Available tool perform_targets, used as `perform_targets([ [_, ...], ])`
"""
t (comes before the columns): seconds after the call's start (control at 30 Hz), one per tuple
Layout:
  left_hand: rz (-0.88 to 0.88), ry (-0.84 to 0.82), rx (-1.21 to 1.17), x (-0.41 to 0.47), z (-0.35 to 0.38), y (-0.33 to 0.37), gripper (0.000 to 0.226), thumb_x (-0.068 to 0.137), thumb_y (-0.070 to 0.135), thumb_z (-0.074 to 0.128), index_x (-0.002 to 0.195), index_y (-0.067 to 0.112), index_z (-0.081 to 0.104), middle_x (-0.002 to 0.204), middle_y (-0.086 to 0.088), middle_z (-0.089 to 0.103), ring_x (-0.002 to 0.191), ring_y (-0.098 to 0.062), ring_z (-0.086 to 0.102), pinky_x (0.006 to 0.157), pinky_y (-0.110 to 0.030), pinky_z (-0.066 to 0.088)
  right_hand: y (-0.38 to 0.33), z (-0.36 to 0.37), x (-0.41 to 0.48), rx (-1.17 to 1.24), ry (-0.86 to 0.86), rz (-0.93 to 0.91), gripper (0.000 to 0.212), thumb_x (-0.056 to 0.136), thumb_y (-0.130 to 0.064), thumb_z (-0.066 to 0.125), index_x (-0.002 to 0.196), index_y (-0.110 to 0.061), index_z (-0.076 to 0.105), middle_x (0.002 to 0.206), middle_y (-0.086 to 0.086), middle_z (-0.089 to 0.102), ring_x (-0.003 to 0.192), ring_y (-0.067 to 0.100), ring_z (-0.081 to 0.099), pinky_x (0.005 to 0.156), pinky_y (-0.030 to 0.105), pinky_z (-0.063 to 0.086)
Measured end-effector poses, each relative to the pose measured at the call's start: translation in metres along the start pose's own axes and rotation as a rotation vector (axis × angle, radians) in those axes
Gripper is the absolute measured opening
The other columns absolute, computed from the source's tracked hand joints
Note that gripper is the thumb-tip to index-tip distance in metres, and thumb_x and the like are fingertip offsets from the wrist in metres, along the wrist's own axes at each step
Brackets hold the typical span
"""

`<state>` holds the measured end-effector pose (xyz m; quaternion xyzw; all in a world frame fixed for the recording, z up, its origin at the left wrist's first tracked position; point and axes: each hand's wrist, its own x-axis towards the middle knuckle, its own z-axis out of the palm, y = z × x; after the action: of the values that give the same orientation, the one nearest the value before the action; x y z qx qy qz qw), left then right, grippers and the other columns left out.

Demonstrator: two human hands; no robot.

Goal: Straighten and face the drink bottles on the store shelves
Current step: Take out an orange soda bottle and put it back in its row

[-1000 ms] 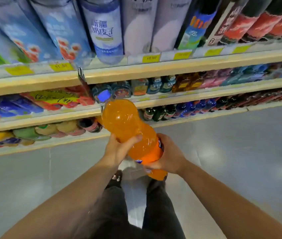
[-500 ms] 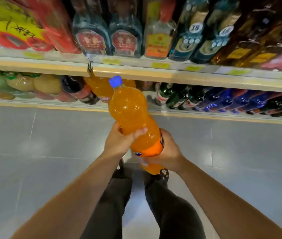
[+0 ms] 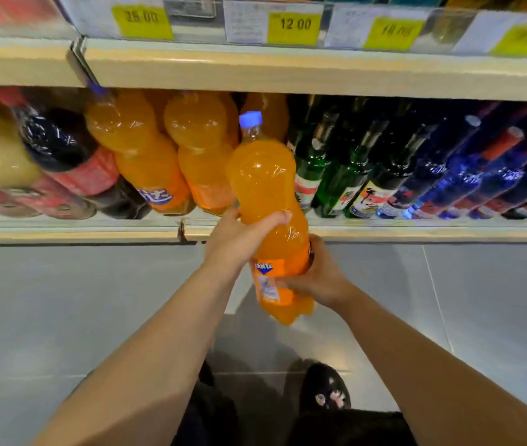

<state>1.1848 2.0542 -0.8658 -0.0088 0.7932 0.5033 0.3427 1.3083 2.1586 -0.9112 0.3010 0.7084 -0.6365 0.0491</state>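
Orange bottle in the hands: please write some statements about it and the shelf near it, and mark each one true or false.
1. The left hand and the right hand both grip the orange bottle. True.
2. Its cap is red. False: the cap is blue.
3. It stands on the lowest shelf. False: it is held in the air in front of the shelf.
4. More orange bottles are on that shelf, to the left of the held one. True.
5. Green bottles are on the shelf to the right of it. True.
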Motion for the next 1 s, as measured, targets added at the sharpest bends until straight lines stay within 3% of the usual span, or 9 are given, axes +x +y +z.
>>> perform_targets([
  [0.13, 0.159, 0.037, 0.01, 0.018, 0.005, 0.009, 0.083, 0.035, 0.079, 0.072, 0.109, 0.052, 0.045, 0.112, 0.018, 0.058, 0.107, -0.02, 0.059, 0.089, -0.047, 0.05, -0.011, -0.006, 0.019, -0.146, 0.097, -0.089, 0.1, 0.052, -0.035, 0.092, 0.134, -0.029, 0.035, 0.126, -0.007, 0.053, 0.115, 0.018, 0.054, 0.091, 0.042, 0.051],
  [0.2, 0.185, 0.051, 0.004, 0.027, 0.005, 0.01, 0.094, 0.036, 0.079, 0.072, 0.119, 0.045, 0.046, 0.117, 0.015, 0.058, 0.107, -0.02, 0.059, 0.084, -0.043, 0.051, -0.016, -0.003, 0.026, -0.276, 0.182, -0.104, 0.104, 0.052, -0.043, 0.091, 0.136, -0.027, 0.033, 0.127, -0.006, 0.05, 0.115, 0.019, 0.052, 0.093, 0.043, 0.049],
  [0.3, 0.18, 0.059, 0.01, 0.037, 0.004, 0.011, 0.09, 0.036, 0.079, 0.071, 0.114, 0.042, 0.045, 0.109, 0.017, 0.055, 0.103, -0.02, 0.059, 0.076, -0.037, 0.048, -0.021, 0.006, 0.037, -0.484, 0.266, -0.06, 0.107, 0.051, -0.054, 0.086, 0.136, -0.024, 0.028, 0.13, 0.0, 0.047, 0.117, 0.023, 0.05, 0.095, 0.044, 0.047],
  [0.37, 0.188, 0.074, 0.049, 0.044, 0.003, 0.015, 0.093, 0.034, 0.083, 0.068, 0.114, 0.042, 0.044, 0.106, 0.018, 0.052, 0.1, -0.019, 0.058, 0.074, -0.036, 0.047, -0.023, 0.009, 0.045, -0.545, 0.309, -0.08, 0.105, 0.052, -0.059, 0.084, 0.134, -0.022, 0.029, 0.128, 0.001, 0.048, 0.115, 0.023, 0.051, 0.091, 0.037, 0.047],
  [0.5, 0.228, 0.116, 0.087, 0.063, -0.001, 0.032, 0.099, 0.031, 0.087, 0.064, 0.116, 0.046, 0.034, 0.108, 0.016, 0.045, 0.1, -0.021, 0.053, 0.083, -0.046, 0.051, -0.035, 0.007, 0.067, -0.511, 0.369, -0.117, 0.109, 0.05, -0.064, 0.082, 0.137, -0.026, 0.027, 0.129, -0.002, 0.048, 0.115, 0.022, 0.051, 0.088, 0.036, 0.046],
  [0.57, 0.268, 0.142, 0.099, 0.072, -0.003, 0.038, 0.093, 0.035, 0.086, 0.063, 0.113, 0.049, 0.027, 0.108, 0.016, 0.041, 0.096, -0.02, 0.048, 0.081, -0.044, 0.05, -0.04, 0.007, 0.081, -0.513, 0.385, -0.121, 0.108, 0.049, -0.065, 0.081, 0.136, -0.029, 0.027, 0.129, -0.005, 0.049, 0.113, 0.021, 0.052, 0.086, 0.037, 0.047],
  [0.67, 0.371, 0.152, 0.133, 0.083, -0.005, 0.039, 0.094, 0.046, 0.082, 0.063, 0.125, 0.043, 0.031, 0.112, 0.016, 0.043, 0.096, -0.017, 0.046, 0.075, -0.037, 0.045, -0.042, 0.013, 0.098, -0.513, 0.435, -0.145, 0.106, 0.045, -0.071, 0.077, 0.131, -0.032, 0.029, 0.124, -0.007, 0.052, 0.109, 0.02, 0.054, 0.085, 0.038, 0.05],
  [0.8, 0.442, 0.17, 0.202, 0.091, -0.012, 0.039, 0.098, 0.055, 0.077, 0.066, 0.136, 0.034, 0.034, 0.135, 0.004, 0.044, 0.109, -0.019, 0.048, 0.081, -0.036, 0.045, -0.037, 0.025, 0.114, -0.481, 0.494, -0.151, 0.111, 0.044, -0.075, 0.073, 0.134, -0.031, 0.026, 0.123, -0.007, 0.052, 0.109, 0.021, 0.054, 0.087, 0.041, 0.05],
  [1.0, 0.514, 0.185, 0.298, 0.094, -0.002, 0.039, 0.082, 0.067, 0.065, 0.071, 0.131, 0.026, 0.038, 0.134, 0.0, 0.046, 0.117, -0.023, 0.049, 0.085, -0.033, 0.044, -0.033, 0.03, 0.135, -0.383, 0.497, -0.154, 0.118, 0.053, -0.059, 0.081, 0.145, -0.019, 0.019, 0.137, 0.006, 0.048, 0.122, 0.031, 0.048, 0.1, 0.045, 0.041],
])
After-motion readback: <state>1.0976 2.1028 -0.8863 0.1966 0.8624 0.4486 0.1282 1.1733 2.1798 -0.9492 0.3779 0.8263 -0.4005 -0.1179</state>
